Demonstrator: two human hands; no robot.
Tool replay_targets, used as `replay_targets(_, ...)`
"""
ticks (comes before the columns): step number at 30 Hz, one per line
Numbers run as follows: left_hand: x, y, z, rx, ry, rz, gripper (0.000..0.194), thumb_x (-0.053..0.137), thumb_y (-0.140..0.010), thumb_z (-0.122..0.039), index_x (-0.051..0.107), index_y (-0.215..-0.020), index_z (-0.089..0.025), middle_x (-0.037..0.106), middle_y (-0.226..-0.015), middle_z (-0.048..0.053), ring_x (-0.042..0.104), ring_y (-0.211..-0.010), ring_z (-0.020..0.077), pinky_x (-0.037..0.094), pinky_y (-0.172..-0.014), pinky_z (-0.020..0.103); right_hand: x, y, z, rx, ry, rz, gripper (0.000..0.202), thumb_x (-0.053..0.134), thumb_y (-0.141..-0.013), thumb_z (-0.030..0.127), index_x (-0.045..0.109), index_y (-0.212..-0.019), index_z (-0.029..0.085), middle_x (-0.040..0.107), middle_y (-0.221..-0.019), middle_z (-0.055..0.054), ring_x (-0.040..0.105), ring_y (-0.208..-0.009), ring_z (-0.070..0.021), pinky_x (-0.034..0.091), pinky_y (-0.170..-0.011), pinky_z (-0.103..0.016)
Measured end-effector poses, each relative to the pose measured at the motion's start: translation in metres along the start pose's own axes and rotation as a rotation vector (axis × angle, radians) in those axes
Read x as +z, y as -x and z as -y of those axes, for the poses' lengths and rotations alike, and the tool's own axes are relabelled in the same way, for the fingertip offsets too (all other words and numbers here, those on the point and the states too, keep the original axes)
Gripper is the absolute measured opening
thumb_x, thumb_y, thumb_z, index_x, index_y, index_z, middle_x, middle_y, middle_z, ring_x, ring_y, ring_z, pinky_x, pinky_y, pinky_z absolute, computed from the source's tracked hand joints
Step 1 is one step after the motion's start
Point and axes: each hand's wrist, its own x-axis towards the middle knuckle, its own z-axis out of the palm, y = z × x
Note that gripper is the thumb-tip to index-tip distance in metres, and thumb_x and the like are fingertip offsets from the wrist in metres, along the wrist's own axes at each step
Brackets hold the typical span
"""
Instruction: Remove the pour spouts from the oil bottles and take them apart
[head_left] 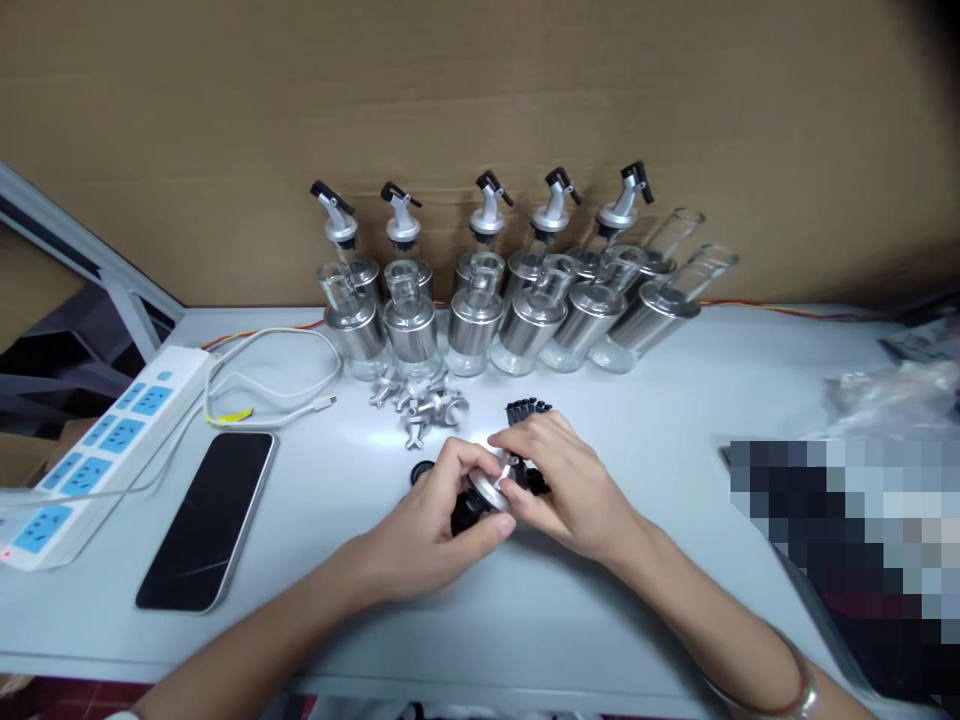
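Note:
My left hand point(448, 515) is closed round the silver base of a pourer spout point(489, 490), thumb and forefinger on its rim. Fingers of my right hand point(564, 480) pinch the upper part of the same spout, partly hiding it. Black parts point(529, 407) lie just behind my right hand, and a black ring point(421, 470) shows beside my left hand. Further back is a small heap of silver spout pieces point(424, 405). Behind it stand two rows of glass bottles with steel sleeves point(475, 322); several in the back row carry silver spouts with black levers point(490, 205).
To the left lie a black phone point(210, 522), a white power strip point(97, 455) and a white cable point(289, 404). Clear plastic wrapping point(892, 395) and a dark, pixelated object point(847, 560) are on the right. A cardboard wall point(480, 90) stands behind the table point(637, 630).

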Motion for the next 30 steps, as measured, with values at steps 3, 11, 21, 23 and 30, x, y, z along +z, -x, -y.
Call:
replay_targets(3,0.002,-0.002,-0.003,-0.047,0.005,-0.017,0.039,0.067,-0.079,-0.028,0.040,-0.107,-0.023,0.050,-0.100,0.002,0.053,-0.088,0.0141,0.043,-0.080,0.027,0.000,0.002,-0.002,-0.025,-0.056,-0.040,0.015,0.048,-0.095,0.030,0.053,-0.103,0.018,0.066,-0.082,-0.006,0.058,-0.072,-0.0183,0.046,-0.066,-0.032)
replay_targets(11,-0.001,-0.011,-0.015,-0.078,-0.109,0.071,0.033,0.069,-0.079,-0.044,0.049,-0.086,-0.018,0.048,-0.073,-0.004,0.040,-0.061,0.0095,0.033,-0.057,0.020,-0.003,0.003,-0.001,-0.088,-0.088,-0.165,0.031,0.061,-0.090,0.033,0.051,-0.117,0.020,0.070,-0.081,-0.006,0.065,-0.068,-0.0188,0.046,-0.066,-0.035)
replay_targets(21,0.001,-0.009,-0.012,-0.063,-0.230,0.149,0.039,0.060,-0.084,-0.047,0.036,-0.071,-0.019,0.040,-0.066,-0.005,0.035,-0.058,0.0087,0.026,-0.053,0.021,-0.009,0.000,0.004,-0.120,0.203,0.010,0.034,0.040,-0.100,0.038,0.059,-0.085,0.015,0.057,-0.060,-0.002,0.046,-0.056,-0.0166,0.032,-0.063,-0.035)
replay_targets(23,0.001,-0.009,-0.015,-0.089,-0.254,0.181,0.038,0.057,-0.085,-0.045,0.035,-0.070,-0.019,0.039,-0.065,-0.005,0.035,-0.058,0.0091,0.025,-0.053,0.022,-0.009,0.001,0.005,-0.168,0.280,0.021,0.039,0.035,-0.101,0.033,0.060,-0.078,0.015,0.052,-0.056,-0.002,0.041,-0.055,-0.0171,0.030,-0.061,-0.035)
replay_targets(30,0.000,-0.008,-0.021,-0.088,-0.229,0.244,0.037,0.052,-0.086,-0.051,0.041,-0.074,-0.018,0.042,-0.068,-0.003,0.037,-0.061,0.0105,0.028,-0.056,0.023,-0.007,0.001,0.008,-0.206,0.275,0.000,0.050,0.026,-0.102,0.027,0.057,-0.065,0.018,0.048,-0.054,-0.002,0.035,-0.056,-0.0176,0.029,-0.059,-0.034)
